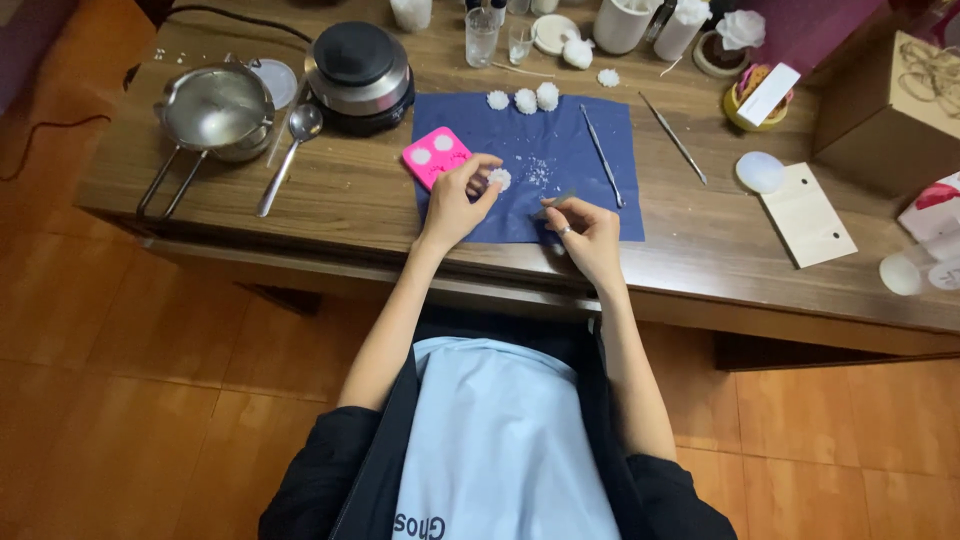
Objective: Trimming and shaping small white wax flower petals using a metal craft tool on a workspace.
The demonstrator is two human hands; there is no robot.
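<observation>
My left hand (457, 200) pinches a small white flower-shaped wax piece (499, 179) over a dark blue mat (610, 140) on the wooden table. My right hand (585, 228) rests on the mat's near edge, its fingers closed on a thin metal tool (553, 203) that points toward the white piece. White crumbs (540, 170) lie on the mat just beyond the piece. A pink silicone mould (434, 156) with white-filled cavities sits left of my left hand. Three more white flower pieces (524, 99) line the mat's far edge.
A steel pouring pot (212, 112), a spoon (291, 152) and a black round heater (359, 72) stand at the left. Two slim metal tools (601, 155) (673, 138) lie to the right. Glasses, cups, a cardboard box (895, 110) and a paper tag (806, 213) crowd the back and right.
</observation>
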